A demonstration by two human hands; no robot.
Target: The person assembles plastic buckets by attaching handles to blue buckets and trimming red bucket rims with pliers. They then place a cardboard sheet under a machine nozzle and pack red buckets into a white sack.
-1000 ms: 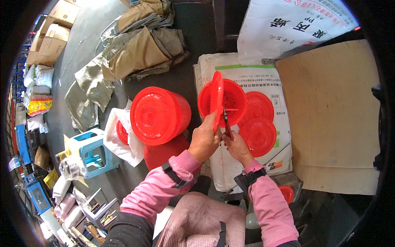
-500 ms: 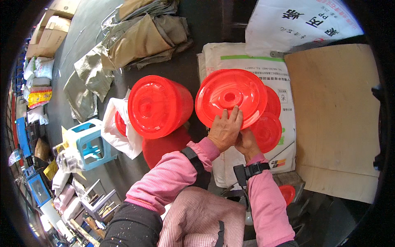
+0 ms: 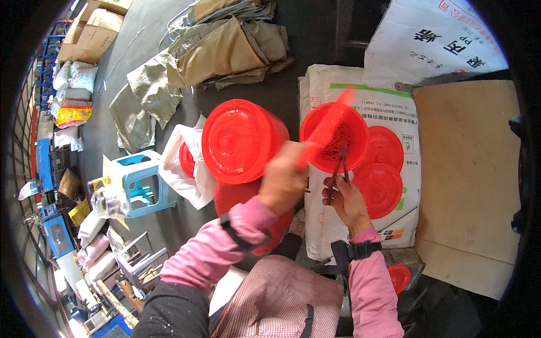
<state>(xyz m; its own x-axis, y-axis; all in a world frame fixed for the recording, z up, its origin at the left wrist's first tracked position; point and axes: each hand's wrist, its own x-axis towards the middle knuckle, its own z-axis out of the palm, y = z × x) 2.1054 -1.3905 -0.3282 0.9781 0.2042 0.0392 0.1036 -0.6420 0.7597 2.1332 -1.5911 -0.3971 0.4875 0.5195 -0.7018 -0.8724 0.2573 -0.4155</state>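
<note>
My left hand (image 3: 284, 177), smeared by motion, grips the edge of a red round lid (image 3: 333, 119) that is tilted nearly on edge. In my right hand (image 3: 350, 201) is a dark two-legged metal tool (image 3: 341, 164), like pliers or nippers. Its narrow end reaches over the near rim of a red bowl (image 3: 359, 119), which holds thin red scraps (image 3: 340, 139). Two red round pieces, one farther (image 3: 389, 147) and one nearer (image 3: 378, 190), lie overlapping beside the bowl on white printed sacks (image 3: 324, 225). Left of my left hand stands a stack of red lids or basins (image 3: 232, 143).
A white bag (image 3: 197, 188) with a red piece inside and a light-blue stool (image 3: 143, 183) are at the left. Folded olive cloth (image 3: 220, 53) lies at the back. Cardboard (image 3: 468, 180) covers the right side. Another red piece (image 3: 399, 277) sits low at right.
The red lid has swung from nearly flat to steeply tilted, uncovering the bowl and its scraps. My left hand has moved toward the stack. The metal tool in my right hand now shows.
</note>
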